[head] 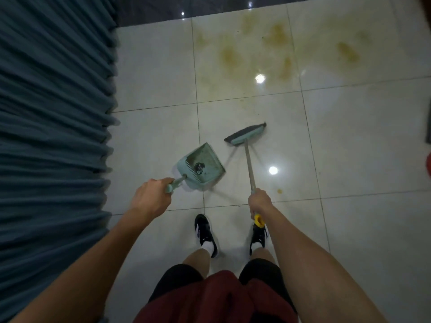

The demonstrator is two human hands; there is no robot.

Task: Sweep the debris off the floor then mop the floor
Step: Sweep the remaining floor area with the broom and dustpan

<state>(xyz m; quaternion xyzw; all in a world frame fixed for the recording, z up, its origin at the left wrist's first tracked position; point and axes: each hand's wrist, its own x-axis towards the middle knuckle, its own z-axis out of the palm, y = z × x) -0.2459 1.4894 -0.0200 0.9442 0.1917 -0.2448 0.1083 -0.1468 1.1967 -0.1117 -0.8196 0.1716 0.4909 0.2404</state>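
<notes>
My left hand [151, 197] grips the handle of a pale green dustpan [203, 166], held just above the white tiled floor [349, 159]. Some dark debris [199, 168] lies in the pan. My right hand [260, 202] is closed around the pole of a broom [247, 136], near its yellow end cap. The broom's green head with dark bristles sits on the floor to the right of the pan and slightly beyond it. Yellow-brown stains [277, 36] spread over the tiles farther ahead, and a small spot [279, 191] lies near my right hand.
A blue-grey pleated curtain [53, 113] fills the left side. A dark strip [186, 8] runs along the far edge of the floor. My two feet in black shoes [206, 234] stand on the tiles below the hands. A red object [428, 164] shows at the right edge.
</notes>
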